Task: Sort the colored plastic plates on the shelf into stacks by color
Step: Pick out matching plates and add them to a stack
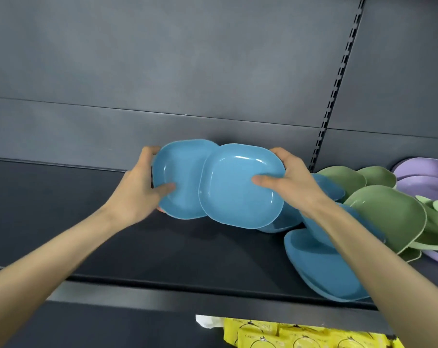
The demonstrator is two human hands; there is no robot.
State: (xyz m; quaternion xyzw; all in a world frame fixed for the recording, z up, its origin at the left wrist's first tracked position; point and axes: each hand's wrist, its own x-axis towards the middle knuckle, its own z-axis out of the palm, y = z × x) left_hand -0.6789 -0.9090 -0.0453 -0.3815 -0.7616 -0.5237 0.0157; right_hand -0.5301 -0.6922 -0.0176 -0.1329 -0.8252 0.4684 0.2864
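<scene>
Above the shelf [162,247] | left hand [142,187] grips one blue plate [180,177], right hand [285,179] grips another [238,192] | overlapped to nest one blue stack

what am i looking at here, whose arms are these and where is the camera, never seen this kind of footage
There is no machine here: these are a person's two bare arms, filmed by one wide-angle camera worn on their head, looking forward and down. That is why the arms reach in from the bottom corners.

The left hand grips one blue plate, and the right hand grips a second blue plate that overlaps the first.

Under them is a dark shelf. On its right side lie more blue plates, then green plates and purple plates, in loose piles. Yellow packets show on the level below.
</scene>
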